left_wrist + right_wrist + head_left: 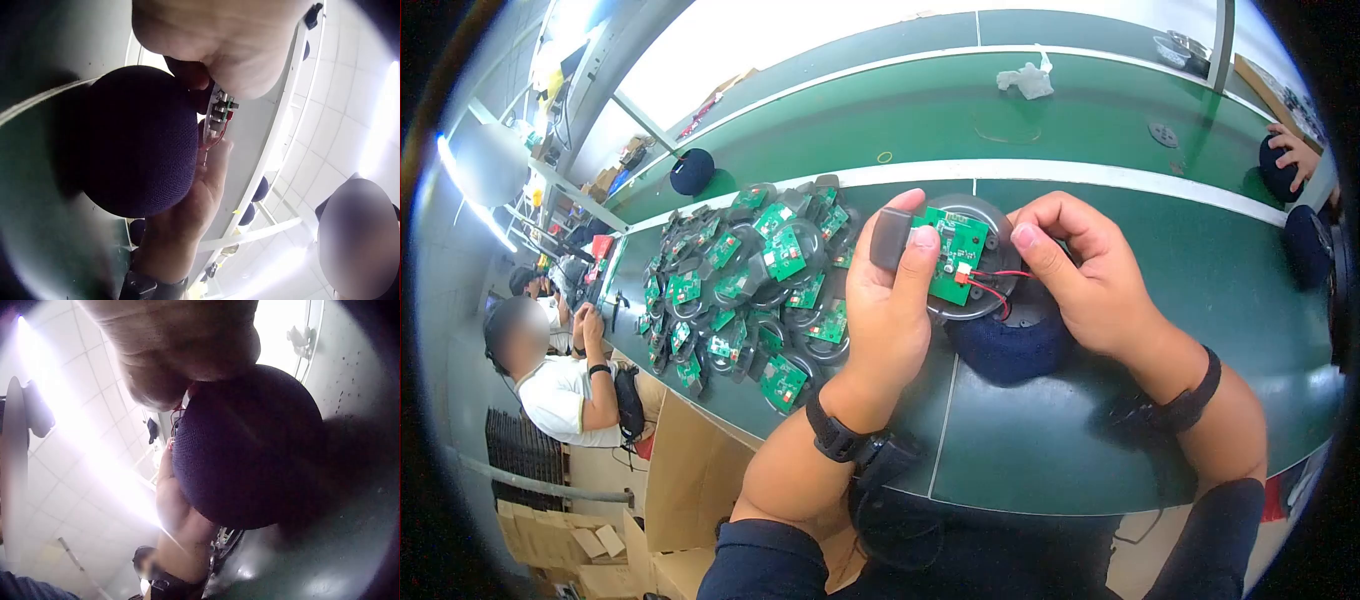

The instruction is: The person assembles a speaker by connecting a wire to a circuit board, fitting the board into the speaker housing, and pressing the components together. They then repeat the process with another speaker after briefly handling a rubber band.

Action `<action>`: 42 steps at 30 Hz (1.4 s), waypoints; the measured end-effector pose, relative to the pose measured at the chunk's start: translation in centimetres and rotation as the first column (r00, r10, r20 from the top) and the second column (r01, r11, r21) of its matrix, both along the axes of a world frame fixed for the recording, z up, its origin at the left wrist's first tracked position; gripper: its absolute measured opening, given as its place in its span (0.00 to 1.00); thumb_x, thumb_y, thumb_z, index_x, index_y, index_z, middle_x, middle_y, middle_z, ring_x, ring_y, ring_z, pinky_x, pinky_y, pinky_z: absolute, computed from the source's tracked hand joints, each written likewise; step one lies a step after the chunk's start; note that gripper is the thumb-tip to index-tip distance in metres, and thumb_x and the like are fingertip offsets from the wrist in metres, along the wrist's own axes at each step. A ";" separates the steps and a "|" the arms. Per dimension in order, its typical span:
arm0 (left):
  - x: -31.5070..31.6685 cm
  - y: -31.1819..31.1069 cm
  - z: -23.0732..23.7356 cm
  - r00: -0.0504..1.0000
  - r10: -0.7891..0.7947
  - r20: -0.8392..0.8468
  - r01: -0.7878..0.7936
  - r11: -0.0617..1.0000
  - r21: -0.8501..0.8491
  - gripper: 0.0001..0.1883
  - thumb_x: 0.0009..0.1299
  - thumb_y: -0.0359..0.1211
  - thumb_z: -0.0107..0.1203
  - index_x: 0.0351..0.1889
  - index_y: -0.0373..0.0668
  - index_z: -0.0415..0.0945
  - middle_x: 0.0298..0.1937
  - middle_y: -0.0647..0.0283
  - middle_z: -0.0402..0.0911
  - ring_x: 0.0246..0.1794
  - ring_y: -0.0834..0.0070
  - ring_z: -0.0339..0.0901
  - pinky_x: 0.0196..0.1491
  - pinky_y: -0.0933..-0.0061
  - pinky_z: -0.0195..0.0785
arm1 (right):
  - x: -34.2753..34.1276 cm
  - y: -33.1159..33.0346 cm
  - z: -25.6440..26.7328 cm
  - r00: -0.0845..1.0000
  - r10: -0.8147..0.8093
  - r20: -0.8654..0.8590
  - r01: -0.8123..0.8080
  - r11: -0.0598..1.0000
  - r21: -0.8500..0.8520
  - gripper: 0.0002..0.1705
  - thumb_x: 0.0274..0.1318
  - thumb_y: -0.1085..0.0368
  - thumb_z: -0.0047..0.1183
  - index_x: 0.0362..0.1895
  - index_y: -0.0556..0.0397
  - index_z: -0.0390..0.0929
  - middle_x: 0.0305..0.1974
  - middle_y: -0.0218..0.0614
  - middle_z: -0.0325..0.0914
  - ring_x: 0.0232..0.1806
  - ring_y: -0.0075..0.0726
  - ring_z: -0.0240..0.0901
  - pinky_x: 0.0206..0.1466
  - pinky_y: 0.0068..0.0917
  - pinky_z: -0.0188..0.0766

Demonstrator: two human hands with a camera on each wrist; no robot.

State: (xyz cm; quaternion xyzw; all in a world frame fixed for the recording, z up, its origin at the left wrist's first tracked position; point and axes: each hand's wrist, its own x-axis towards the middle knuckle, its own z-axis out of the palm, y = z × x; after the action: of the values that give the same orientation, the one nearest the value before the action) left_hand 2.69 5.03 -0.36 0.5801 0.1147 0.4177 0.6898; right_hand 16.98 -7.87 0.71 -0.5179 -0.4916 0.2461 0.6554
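A round grey base [1000,214] carries a green circuit board [962,236] and a dark block. My left hand [892,300] grips it at the left, thumb over the board. At its right rim, my right hand [1090,270] pinches with thumb and fingers. Red and black wires [998,273] run from a small connector on the board toward the right hand and down. Just below sits a dark blue fabric-covered round speaker body [1010,350] on the table. It appears as a large ball [144,144] in the left wrist view and a dark round mass [244,450] in the right.
Many similar bases with boards [785,255] lie piled at left. Other dark balls stand behind [692,172] and at far right, where another person's hand [1297,160] touches one. A seated person [565,390] works at left. A cardboard box [690,470] stands below the table edge [1020,508].
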 end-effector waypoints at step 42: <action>-0.9 0.7 0.3 0.974 -0.107 0.198 0.108 0.994 0.004 0.18 0.78 0.34 0.52 0.63 0.38 0.69 0.54 0.64 0.78 0.52 0.81 0.75 0.57 0.74 0.69 | 0.3 0.3 -0.4 1.000 0.020 -0.004 -0.020 0.993 0.112 0.15 0.74 0.65 0.42 0.58 0.59 0.67 0.54 0.43 0.75 0.55 0.33 0.71 0.65 0.34 0.64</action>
State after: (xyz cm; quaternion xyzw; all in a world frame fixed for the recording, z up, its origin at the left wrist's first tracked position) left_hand 1.74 5.70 -0.07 0.5389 0.0153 0.4350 0.7213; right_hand 17.25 -7.53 0.26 -0.4746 -0.5082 0.2260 0.6822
